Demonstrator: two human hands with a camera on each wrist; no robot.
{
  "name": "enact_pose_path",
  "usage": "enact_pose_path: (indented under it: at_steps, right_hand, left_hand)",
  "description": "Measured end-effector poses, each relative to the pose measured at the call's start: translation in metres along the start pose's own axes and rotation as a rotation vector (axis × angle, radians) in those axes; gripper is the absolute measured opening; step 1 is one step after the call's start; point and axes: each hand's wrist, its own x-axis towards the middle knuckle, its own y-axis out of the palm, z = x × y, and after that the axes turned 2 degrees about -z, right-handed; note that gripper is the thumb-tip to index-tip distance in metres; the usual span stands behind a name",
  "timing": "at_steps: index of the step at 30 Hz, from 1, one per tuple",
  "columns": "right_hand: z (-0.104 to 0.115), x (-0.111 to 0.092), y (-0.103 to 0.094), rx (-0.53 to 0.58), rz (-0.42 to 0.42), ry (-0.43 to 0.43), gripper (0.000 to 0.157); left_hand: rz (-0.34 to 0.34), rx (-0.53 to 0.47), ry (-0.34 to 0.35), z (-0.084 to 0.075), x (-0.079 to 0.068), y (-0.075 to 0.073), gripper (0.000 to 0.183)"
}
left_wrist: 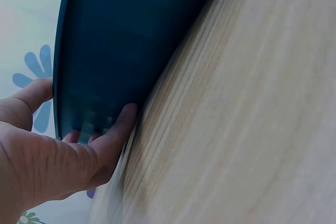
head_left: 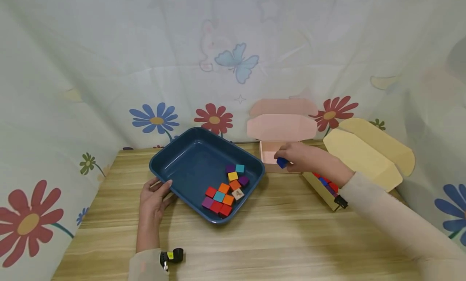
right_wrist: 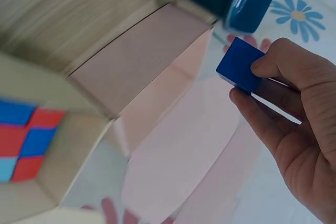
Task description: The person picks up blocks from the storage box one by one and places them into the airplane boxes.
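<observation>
My right hand (head_left: 300, 156) pinches a blue cube block (right_wrist: 239, 65) between thumb and fingers, above the opened pink cardboard box (head_left: 271, 168). In the right wrist view the block is clear of the box's walls. My left hand (head_left: 154, 198) holds the near left side of a dark blue tray (head_left: 182, 192), thumb at the rim and fingers against the outer wall. Several coloured cubes, among them a yellow block (head_left: 233, 176) and a plain wooden block marked 4 (head_left: 238, 194), lie in the tray's right-hand part.
Right of the pink box stands an opened yellow cardboard box (head_left: 319, 191), holding red, blue and other coloured blocks; my right forearm passes over it. Both lids stand raised at the back. A patterned curtain (head_left: 233, 90) hangs behind the wooden table (head_left: 276, 240).
</observation>
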Motion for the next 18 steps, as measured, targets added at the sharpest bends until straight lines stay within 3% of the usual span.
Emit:
enact_pose_path:
  at_steps: [4, 11, 18]
  right_hand:
    - [-0.007, -0.017, -0.003, 0.035, 0.066, 0.070, 0.036]
    - [-0.028, -0.044, -0.002, 0.054, 0.111, 0.089, 0.026]
    - [-0.044, -0.070, 0.002, 0.052, 0.267, 0.107, 0.025]
  left_hand:
    - [-0.005, 0.004, 0.002, 0.001, 0.000, -0.001, 0.076]
    - [-0.007, 0.004, -0.003, 0.000, -0.001, -0.001, 0.080]
    - [0.001, -0.004, -0.013, -0.003, -0.002, 0.000, 0.080]
